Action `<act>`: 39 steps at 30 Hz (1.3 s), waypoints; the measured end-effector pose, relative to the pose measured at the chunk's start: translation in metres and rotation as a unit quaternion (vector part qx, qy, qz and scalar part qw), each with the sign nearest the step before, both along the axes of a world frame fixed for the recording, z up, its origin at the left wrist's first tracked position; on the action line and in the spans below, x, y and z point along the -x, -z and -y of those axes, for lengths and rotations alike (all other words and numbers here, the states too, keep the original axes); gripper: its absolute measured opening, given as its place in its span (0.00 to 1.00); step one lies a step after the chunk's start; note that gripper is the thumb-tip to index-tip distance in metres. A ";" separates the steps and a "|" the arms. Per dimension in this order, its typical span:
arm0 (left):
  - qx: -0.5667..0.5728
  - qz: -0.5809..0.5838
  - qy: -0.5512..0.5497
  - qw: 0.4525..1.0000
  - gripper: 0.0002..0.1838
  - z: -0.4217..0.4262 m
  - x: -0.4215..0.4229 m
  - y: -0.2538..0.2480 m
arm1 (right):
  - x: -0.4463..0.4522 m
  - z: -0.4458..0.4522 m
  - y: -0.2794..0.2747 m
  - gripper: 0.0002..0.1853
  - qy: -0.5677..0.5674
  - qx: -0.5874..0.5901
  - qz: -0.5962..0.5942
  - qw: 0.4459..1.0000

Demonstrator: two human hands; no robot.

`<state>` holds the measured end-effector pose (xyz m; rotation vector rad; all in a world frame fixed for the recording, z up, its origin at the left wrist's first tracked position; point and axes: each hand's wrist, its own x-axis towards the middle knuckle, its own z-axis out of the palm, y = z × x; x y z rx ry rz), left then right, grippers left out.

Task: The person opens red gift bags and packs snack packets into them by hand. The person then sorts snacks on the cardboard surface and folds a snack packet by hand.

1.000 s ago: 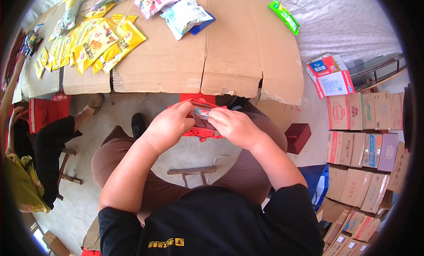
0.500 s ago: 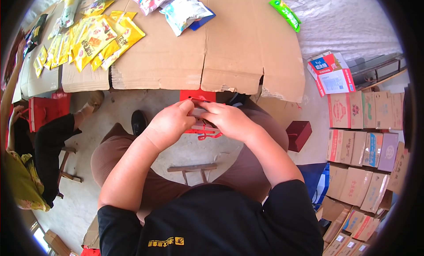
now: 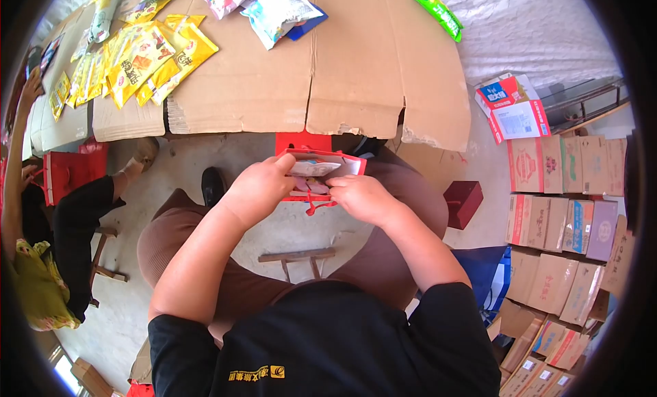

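A red gift bag [image 3: 356,165] with a pale inside and red cord handles stands between my knees, its top open toward me. In it lie a white packet [image 3: 316,169] and a pinkish packet [image 3: 311,186], partly hidden by the walls and my fingers. My left hand [image 3: 260,188] is closed on the bag's left side, fingertips over the rim. At the near right rim, my right hand [image 3: 364,198] has its fingers curled over the edge close to the pinkish packet. Some of its fingertips are hidden inside.
A cardboard-covered table [image 3: 239,109] carries yellow snack packets [image 3: 140,61], a white-blue packet [image 3: 280,15] and a green packet [image 3: 439,15]. Stacked cartons [image 3: 547,222] line the right side, near a dark red box [image 3: 463,204]. Another person [image 3: 82,233] sits at left beside a red bag [image 3: 65,178].
My hands have moved apart over the bag, the right one drawing back toward me and rightward. The bag's opening and the packets inside show more clearly.
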<state>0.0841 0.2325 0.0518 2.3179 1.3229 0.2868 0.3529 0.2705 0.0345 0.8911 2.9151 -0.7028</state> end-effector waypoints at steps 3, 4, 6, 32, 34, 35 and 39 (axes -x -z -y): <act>0.014 -0.068 0.005 0.998 0.04 0.002 0.000 0.012 | 0.005 0.005 0.013 0.09 -0.017 0.038 0.011 0.999; 0.017 -0.068 0.007 0.998 0.04 0.003 0.001 0.012 | 0.008 0.007 0.013 0.09 -0.010 0.098 -0.022 0.995; 0.040 -0.089 -0.006 0.995 0.05 0.003 0.003 0.013 | 0.015 0.007 0.010 0.10 -0.003 0.159 -0.055 0.986; 0.074 -0.146 -0.003 0.986 0.11 0.006 -0.007 0.019 | 0.087 -0.011 0.059 0.35 0.045 0.262 0.286 0.920; 0.074 -0.149 -0.005 0.986 0.13 0.006 -0.006 0.016 | 0.081 -0.009 0.061 0.30 0.077 0.261 0.280 0.921; 0.082 -0.153 -0.010 0.985 0.15 0.007 -0.006 0.015 | 0.076 -0.007 0.064 0.26 0.107 0.261 0.272 0.920; 0.097 -0.174 -0.015 0.980 0.21 0.007 -0.008 0.016 | 0.064 0.000 0.051 0.16 0.193 0.258 0.249 0.913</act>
